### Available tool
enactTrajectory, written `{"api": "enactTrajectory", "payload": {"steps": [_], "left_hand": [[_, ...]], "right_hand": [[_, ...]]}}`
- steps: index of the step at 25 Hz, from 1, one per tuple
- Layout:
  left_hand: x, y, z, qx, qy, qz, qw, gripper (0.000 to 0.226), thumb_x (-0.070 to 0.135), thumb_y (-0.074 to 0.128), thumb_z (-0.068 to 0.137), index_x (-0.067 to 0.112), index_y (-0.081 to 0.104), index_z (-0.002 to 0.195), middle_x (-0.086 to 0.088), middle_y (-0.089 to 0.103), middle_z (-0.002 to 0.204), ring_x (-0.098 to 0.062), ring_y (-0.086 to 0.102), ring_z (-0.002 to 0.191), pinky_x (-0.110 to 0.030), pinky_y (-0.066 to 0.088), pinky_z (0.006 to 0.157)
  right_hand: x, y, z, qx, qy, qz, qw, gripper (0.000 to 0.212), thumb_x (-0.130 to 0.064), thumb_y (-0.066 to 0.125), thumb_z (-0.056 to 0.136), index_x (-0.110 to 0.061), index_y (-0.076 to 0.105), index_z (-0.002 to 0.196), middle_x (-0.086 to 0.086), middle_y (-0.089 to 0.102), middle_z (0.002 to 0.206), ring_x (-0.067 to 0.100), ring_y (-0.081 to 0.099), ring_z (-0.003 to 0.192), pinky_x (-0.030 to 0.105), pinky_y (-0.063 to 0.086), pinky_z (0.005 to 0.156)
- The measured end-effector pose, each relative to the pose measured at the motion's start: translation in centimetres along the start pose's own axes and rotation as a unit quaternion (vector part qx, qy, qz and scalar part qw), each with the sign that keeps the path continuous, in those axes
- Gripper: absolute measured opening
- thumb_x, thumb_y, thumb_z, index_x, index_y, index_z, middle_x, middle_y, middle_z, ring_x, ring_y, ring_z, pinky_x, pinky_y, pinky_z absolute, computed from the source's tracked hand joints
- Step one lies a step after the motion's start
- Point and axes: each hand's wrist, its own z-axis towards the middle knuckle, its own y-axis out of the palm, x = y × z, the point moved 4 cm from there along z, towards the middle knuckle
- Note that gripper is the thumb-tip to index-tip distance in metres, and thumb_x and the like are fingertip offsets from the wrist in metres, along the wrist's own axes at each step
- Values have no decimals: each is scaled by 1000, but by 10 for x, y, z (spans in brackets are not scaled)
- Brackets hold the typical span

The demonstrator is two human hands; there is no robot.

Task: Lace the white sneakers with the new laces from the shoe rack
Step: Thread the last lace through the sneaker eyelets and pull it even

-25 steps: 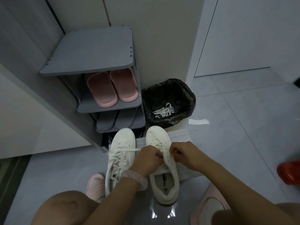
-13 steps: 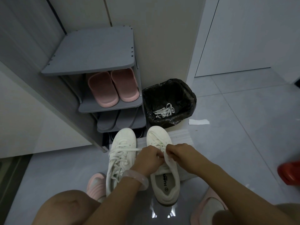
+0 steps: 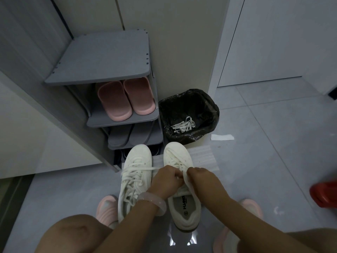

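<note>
Two white sneakers stand side by side on the floor, toes toward the shoe rack (image 3: 102,70). The left sneaker (image 3: 135,176) is laced along its whole front. Over the tongue of the right sneaker (image 3: 177,157), my left hand (image 3: 166,180) and my right hand (image 3: 200,178) meet, each pinching a strand of the white lace (image 3: 186,177). Criss-crossed lace shows on the right sneaker ahead of my fingers. My hands hide the eyelets under them.
A black-lined bin (image 3: 188,115) right of the rack holds a bundle of white laces (image 3: 183,126). Pink slippers (image 3: 125,98) and grey slippers sit on the rack's shelves. A white paper strip (image 3: 222,137) lies on the tiles. A red object (image 3: 324,193) is at the right edge.
My right hand has moved left toward the left hand, and both now meet over the right sneaker's tongue. The shoes have stayed in place.
</note>
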Motion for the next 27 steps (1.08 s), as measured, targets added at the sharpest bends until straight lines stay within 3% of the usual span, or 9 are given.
{"api": "enactTrajectory", "payload": {"steps": [3, 5, 8, 13, 15, 18, 20, 23, 27], "left_hand": [[2, 3, -2, 7, -1, 18, 1000, 17, 14, 58, 86, 4, 72, 86, -13, 70, 88, -15, 56, 74, -23, 38, 65], [3, 5, 0, 21, -2, 29, 999, 18, 11, 55, 87, 4, 71, 86, -13, 69, 88, -18, 56, 75, -20, 34, 64], [7, 7, -2, 32, 17, 23, 999, 19, 8, 53, 87, 4, 71, 90, -12, 67, 90, -10, 51, 76, -15, 32, 58], [13, -33, -3, 100, -47, -111, 988, 26, -4, 50, 84, 3, 64, 63, -1, 45, 74, -6, 44, 64, -13, 43, 75], [22, -69, -13, 133, -67, -429, 891, 38, -6, 42, 86, 10, 52, 53, -3, 50, 65, -16, 59, 67, -34, 52, 87], [29, -123, -33, 138, -1, -727, 672, 31, 6, 31, 92, 11, 43, 64, -3, 56, 65, -13, 62, 51, -30, 59, 60], [22, -126, -34, 141, -61, -678, 718, 30, 10, 29, 91, 14, 39, 62, -2, 47, 62, -5, 36, 32, -16, 39, 37], [6, -95, -29, 127, -174, -245, 945, 25, 20, 38, 93, 13, 48, 72, -4, 52, 72, -11, 42, 48, -21, 32, 46], [-6, -33, -24, -68, -64, 145, 985, 32, 40, 50, 91, 11, 54, 104, -4, 58, 95, -21, 57, 90, -30, 41, 76]], "right_hand": [[3, -11, 6, 26, -39, 52, 998, 12, -14, 68, 80, -7, 59, 84, 8, 61, 84, 18, 51, 73, 22, 33, 50], [8, -12, 6, -53, -13, 145, 988, 34, -31, 56, 87, -12, 54, 116, 5, 53, 117, 19, 47, 106, 30, 42, 86], [8, -12, 8, -118, -27, 86, 989, 62, -47, 52, 80, -27, 39, 137, 1, 21, 153, 22, 13, 143, 42, 19, 115], [9, -12, 12, -160, 26, 56, 985, 54, -46, 59, 85, -44, 39, 135, -5, -16, 157, 22, -21, 143, 52, -4, 115], [10, -12, 12, -176, 37, 71, 981, 56, -49, 60, 83, -45, 39, 135, -5, -15, 157, 22, -21, 143, 52, -4, 115], [8, -8, 14, -167, 35, 88, 981, 55, -47, 62, 82, -45, 42, 133, -6, -8, 158, 21, -13, 145, 50, -1, 116], [5, -7, 11, -140, 10, 128, 982, 57, -40, 67, 80, -40, 43, 132, -6, 3, 157, 20, 9, 145, 42, 16, 117], [3, -9, 7, -114, -5, 221, 969, 84, -28, 72, 77, -39, 20, 142, -10, 6, 154, 18, 28, 138, 33, 34, 109], [3, -9, 9, -135, 3, 199, 971, 104, -27, 72, 78, -31, -5, 148, -8, 5, 157, 16, 21, 141, 29, 29, 111]]}}
